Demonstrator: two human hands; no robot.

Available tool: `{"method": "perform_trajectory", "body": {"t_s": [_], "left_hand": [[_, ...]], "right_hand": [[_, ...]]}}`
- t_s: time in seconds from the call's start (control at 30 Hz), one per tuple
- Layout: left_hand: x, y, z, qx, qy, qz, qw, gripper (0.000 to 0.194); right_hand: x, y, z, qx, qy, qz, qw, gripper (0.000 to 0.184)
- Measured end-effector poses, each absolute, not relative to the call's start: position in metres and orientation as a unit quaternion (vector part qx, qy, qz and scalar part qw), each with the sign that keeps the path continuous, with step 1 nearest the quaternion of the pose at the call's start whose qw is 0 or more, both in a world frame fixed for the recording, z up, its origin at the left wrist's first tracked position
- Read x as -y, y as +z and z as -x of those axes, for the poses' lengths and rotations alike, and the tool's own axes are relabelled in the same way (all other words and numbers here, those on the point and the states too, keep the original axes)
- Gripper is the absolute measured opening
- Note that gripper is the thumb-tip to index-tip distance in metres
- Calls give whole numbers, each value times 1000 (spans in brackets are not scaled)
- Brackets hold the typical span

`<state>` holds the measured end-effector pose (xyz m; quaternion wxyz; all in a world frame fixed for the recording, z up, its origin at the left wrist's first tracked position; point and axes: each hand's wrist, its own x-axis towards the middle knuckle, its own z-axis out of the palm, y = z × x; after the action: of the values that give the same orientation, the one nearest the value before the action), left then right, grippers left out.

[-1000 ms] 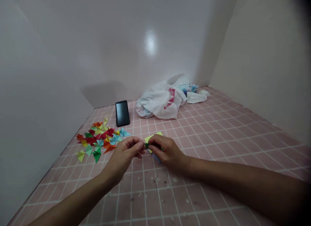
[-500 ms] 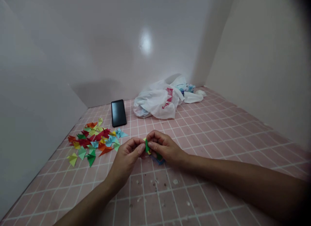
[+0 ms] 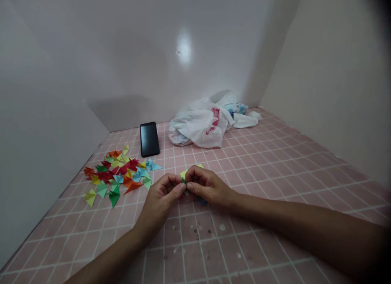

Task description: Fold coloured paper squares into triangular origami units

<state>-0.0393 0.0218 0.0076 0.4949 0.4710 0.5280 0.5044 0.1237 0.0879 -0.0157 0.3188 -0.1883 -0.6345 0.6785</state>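
Note:
Between my fingertips is a small green folded paper, mostly covered by the thumbs. My left hand pinches it from the left side, and my right hand pinches it from the right. Yellow paper shows behind and beneath the fingers, lying on the tiled surface. A bit of blue paper peeks out under my right hand, largely hidden. To the left lies a pile of folded paper cranes in red, orange, yellow, green and light blue.
A black phone lies behind the paper pile. Crumpled white plastic bags with red print rest near the back wall. Pale walls stand at the back and both sides of the pink tiled surface.
The green paper has turned and now shows as a thinner sliver between the fingertips. More of the yellow paper behind the hands has come into view. The camera view has shifted slightly.

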Motion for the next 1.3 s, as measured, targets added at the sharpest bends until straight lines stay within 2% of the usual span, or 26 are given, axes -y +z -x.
{"method": "perform_trajectory", "body": {"t_s": [0.33,0.53,0.67,0.73,0.87,0.93,1.07,1.17,1.3], "left_hand": [[-23,-1,43,-538,507,-457,495,23],[-24,-2,44,-533,505,-458,500,24],[-20,2,42,-557,491,-506,439,18],[-17,3,40,-574,479,-541,384,16],[-13,2,37,-599,435,-614,275,8],[-12,1,36,-602,423,-629,253,7],[-11,-4,37,-592,450,-607,281,2],[-9,-8,37,-574,485,-584,306,11],[-8,-12,38,-565,490,-586,313,12]], "right_hand": [[-90,-24,-123,654,666,177,312,34],[-88,-19,-125,664,656,168,318,19],[-86,-16,-126,674,646,179,310,6],[-84,-17,-127,714,590,198,322,2],[-80,-18,-127,797,415,206,389,6],[-79,-18,-127,802,386,199,410,8],[-77,-17,-126,779,430,226,396,10],[-76,-15,-125,761,466,233,386,9],[-77,-14,-124,745,501,233,375,9]]}}
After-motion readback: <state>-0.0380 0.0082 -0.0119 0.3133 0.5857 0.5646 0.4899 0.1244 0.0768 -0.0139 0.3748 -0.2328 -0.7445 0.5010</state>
